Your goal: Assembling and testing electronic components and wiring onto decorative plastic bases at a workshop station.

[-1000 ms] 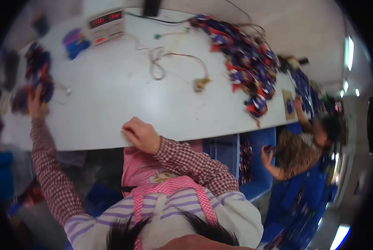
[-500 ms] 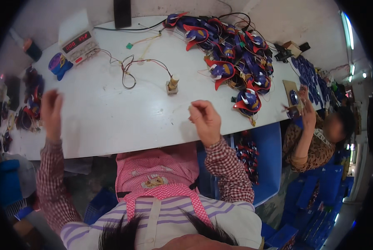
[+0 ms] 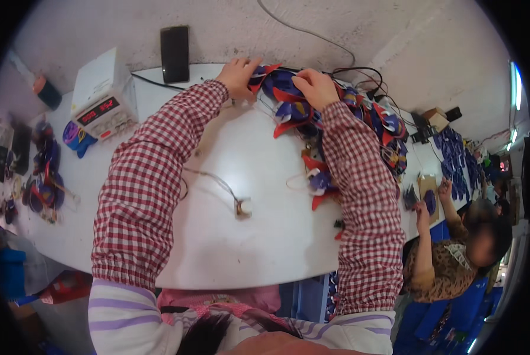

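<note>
Both arms, in red checked sleeves, stretch to the far edge of the white table [image 3: 277, 248]. A pile of purple-and-red toy pieces [image 3: 299, 112] with trailing wires lies there. My left hand [image 3: 238, 78] is closed against a red-finned piece [image 3: 261, 76] at the pile's far left end; its thumb is hidden. Just to the right, my right hand [image 3: 317, 89] curls its fingers over a dark purple piece [image 3: 281, 84], their tips partly hidden. Nearer me, a small block with wires [image 3: 241, 208] stands alone on the table.
A white power supply [image 3: 99, 100] with red digits stands at left, a blue-purple object [image 3: 78, 139] before it. A black phone [image 3: 175, 54] leans against the wall. More toy pieces [image 3: 47, 189] lie far left. At right, a co-worker [image 3: 448, 254] handles parts near a board.
Both hands have moved from the table's near side to the pile at its far edge. They were apart with nothing visible in them; now they are on toy pieces. The view has shifted too.
</note>
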Available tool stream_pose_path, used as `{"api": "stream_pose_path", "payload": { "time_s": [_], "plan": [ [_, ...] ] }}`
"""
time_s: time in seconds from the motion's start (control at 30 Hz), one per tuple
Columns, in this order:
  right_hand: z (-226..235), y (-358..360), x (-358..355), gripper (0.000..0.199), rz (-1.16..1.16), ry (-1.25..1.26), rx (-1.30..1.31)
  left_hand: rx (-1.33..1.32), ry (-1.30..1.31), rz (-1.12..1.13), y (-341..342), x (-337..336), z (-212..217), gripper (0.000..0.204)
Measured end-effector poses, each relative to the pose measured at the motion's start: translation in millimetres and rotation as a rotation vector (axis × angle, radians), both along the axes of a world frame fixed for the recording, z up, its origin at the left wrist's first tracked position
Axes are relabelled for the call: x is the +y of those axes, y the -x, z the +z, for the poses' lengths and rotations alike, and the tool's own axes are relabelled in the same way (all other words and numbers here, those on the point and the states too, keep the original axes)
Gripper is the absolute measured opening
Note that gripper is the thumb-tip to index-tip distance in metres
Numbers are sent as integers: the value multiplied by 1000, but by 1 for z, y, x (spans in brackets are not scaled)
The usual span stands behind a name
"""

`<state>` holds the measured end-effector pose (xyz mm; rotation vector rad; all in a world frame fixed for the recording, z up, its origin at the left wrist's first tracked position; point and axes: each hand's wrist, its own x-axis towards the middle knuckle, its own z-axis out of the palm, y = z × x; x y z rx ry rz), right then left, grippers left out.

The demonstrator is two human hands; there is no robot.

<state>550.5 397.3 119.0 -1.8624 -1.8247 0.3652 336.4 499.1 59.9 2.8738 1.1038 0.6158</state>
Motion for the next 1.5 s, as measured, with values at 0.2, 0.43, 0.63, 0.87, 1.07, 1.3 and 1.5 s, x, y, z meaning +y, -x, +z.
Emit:
{"api": "stream_pose_path", "payload": {
  "time_s": [0.2, 0.43, 0.63, 0.87, 1.07, 1.3, 1.5],
  "plan": [
    [-64, -7, 111, 28, -112, 37, -766, 141, 160, -30, -10, 33, -18, 91],
    [-56, -12, 134, 29, -84, 446, -693, -187, 171, -51, -1, 39, -29, 82],
    [-59, -22, 120, 25, -46, -191, -685, -667, 365, 7, 8, 25, -10, 65],
    [11, 4, 81, 21, -183, -668, -433, -1153, 380, 99, 20, 12, 33, 59],
    [82, -18, 54, 25, -318, -858, -98, -1402, 538, -57, 47, -38, 129, 57],
    [154, -33, -34, 26, -192, -780, 400, -1284, 572, -43, 92, -103, 217, 68],
    [205, 4, -153, 26, 83, -630, 641, -1080, -193, -173, 161, -158, 276, 56]
  ]
}}
